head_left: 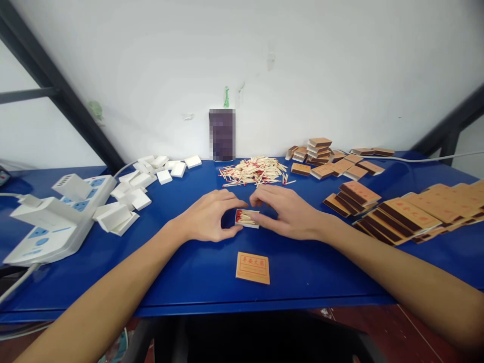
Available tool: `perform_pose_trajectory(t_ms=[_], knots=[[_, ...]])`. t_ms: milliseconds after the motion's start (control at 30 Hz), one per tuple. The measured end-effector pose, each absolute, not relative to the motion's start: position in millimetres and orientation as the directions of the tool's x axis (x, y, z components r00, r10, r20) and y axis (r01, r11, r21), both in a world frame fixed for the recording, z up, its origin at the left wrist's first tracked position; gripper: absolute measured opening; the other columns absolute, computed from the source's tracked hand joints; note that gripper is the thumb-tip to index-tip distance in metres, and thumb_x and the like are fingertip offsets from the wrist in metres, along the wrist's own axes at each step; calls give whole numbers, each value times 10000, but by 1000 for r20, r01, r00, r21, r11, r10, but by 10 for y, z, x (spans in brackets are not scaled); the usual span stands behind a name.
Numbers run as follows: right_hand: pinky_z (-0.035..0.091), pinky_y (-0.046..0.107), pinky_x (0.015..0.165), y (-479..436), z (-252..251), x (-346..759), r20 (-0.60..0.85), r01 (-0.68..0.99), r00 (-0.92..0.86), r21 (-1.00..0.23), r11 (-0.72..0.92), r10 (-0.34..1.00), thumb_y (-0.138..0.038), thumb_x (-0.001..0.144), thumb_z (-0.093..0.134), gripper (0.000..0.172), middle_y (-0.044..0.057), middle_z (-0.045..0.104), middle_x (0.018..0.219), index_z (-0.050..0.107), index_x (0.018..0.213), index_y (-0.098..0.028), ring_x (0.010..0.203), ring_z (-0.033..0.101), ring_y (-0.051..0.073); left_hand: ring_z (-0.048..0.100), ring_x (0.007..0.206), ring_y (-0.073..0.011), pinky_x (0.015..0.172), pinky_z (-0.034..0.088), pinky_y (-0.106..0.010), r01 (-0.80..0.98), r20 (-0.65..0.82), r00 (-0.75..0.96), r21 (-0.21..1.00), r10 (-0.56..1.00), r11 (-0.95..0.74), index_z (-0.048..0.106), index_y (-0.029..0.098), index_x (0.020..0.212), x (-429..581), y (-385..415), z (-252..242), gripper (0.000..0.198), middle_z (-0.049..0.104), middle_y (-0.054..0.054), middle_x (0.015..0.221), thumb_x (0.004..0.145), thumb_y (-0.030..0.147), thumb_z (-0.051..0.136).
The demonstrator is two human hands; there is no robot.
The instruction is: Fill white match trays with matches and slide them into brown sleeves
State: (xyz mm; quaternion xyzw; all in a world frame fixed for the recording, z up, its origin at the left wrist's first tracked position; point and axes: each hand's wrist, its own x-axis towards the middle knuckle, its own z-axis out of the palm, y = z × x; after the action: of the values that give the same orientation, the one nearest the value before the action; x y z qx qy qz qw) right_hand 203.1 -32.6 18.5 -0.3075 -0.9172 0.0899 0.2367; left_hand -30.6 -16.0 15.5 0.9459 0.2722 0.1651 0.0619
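A small white matchbox tray [248, 225] filled with red-tipped matches [244, 216] lies on the blue table between my hands. My left hand [207, 217] curves round its left end, thumb at the near corner and index finger at the far one. From the right, my right hand [289, 212] has its thumb over the matches and its fingers bent at the tray's far side. Nearer to me lies an orange matchbox sleeve [253, 268], flat with red print facing up. Beyond the hands spreads a heap of loose matches [255, 171].
White empty trays [130, 189] lie scattered at left, beside a power strip [81, 212] with chargers and cables. Orange matchbox sleeves [412, 214] are stacked at right, with more matchboxes [319, 151] behind. A blurred dark box [222, 133] stands against the wall. The table's front edge [264, 306] is close.
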Motion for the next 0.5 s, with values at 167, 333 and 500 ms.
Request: perform_pose_trajectory(t_ms=[167,333,500], knots=[[421,379,795,-635,337,1917,209,372,-884,-230,899,419,-530,816,621,371,76,657,911,569,998,-211,824,576,238,636,972,-220,877,484,-372,505,303,786,189,539,-842,669,168,1113,-323,-96,112,283,697,-78,1043,903,335,578],[428,339,724,-610,345,1961,89,474,-855,-265,840,511,-349,782,654,261,47,665,868,568,996,-224,763,594,217,623,1004,-230,908,480,-382,526,297,780,166,551,-834,652,173,1191,-369,-65,115,324,689,-90,1066,915,323,570],[402,313,666,-287,345,2228,75,662,-717,-239,711,693,-243,735,647,316,47,661,935,537,1030,-227,772,602,215,556,1080,-250,950,458,-406,554,264,777,145,572,-820,528,185,1368,-351,-95,126,475,604,-110,1178,922,351,543]])
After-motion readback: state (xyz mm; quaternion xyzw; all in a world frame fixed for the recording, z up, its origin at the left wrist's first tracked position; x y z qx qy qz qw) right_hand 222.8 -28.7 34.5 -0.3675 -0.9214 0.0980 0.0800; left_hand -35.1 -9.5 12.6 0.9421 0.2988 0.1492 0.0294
